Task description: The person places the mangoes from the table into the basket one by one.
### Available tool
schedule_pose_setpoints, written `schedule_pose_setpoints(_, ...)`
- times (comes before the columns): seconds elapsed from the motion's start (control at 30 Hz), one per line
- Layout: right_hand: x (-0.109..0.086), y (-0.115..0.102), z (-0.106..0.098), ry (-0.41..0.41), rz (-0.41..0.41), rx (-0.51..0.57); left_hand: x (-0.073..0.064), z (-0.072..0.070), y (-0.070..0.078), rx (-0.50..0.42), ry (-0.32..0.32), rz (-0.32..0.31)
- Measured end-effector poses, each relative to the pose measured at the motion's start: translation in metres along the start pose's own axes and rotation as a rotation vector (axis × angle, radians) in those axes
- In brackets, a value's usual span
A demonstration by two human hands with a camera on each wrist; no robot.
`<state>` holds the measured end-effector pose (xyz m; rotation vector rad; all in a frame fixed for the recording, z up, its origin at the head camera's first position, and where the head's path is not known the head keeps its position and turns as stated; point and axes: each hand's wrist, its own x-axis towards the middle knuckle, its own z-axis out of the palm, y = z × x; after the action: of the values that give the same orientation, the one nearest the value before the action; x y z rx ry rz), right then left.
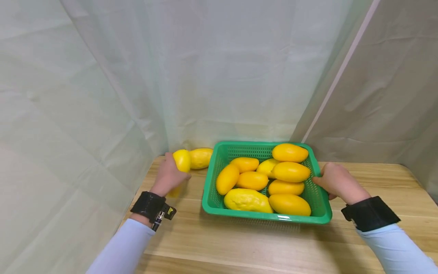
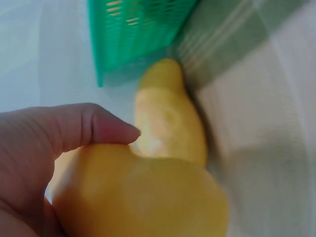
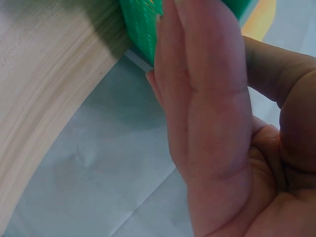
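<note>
At the table's back left corner, my left hand (image 1: 170, 176) grips a smooth yellow fruit (image 1: 182, 160), the thumb lying across it in the left wrist view. Just beyond this fruit (image 2: 148, 197), a longer, lumpy yellow fruit (image 1: 201, 158) lies between it and the green plastic basket (image 1: 267, 216). My right hand (image 1: 337, 182) holds the basket's right rim, its fingers (image 3: 215, 98) along the outer side and the thumb opposite. Several orange-yellow mangoes (image 1: 291, 172) fill the basket, with a large bumpy yellow fruit (image 1: 248, 200) at its front. A bit of yellow (image 1: 174, 191) shows below my left hand, mostly hidden.
The wooden table (image 1: 239, 243) stretches in front of the basket and off to the right. Pale cloth curtains (image 1: 232, 83) hang close behind the table and along its left side. The basket's back edge stands near the rear curtain.
</note>
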<state>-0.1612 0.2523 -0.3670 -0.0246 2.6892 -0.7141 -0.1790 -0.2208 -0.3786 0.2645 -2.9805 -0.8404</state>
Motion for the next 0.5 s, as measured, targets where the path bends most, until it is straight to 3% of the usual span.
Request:
schedule_pose_setpoints(0.23,0.000,0.001,0.000,0.007,-0.005,-0.006,0.009,-0.005,0.034,0.015,0.138,0.111)
schedule_pose_setpoints(0.4,0.001,0.001,0.000,0.021,-0.013,-0.016,0.014,-0.001,0.063,-0.061,0.182,0.194)
schedule_pose_setpoints(0.5,0.002,0.002,0.001,0.027,-0.019,-0.022,0.017,0.003,0.076,-0.057,0.186,0.276)
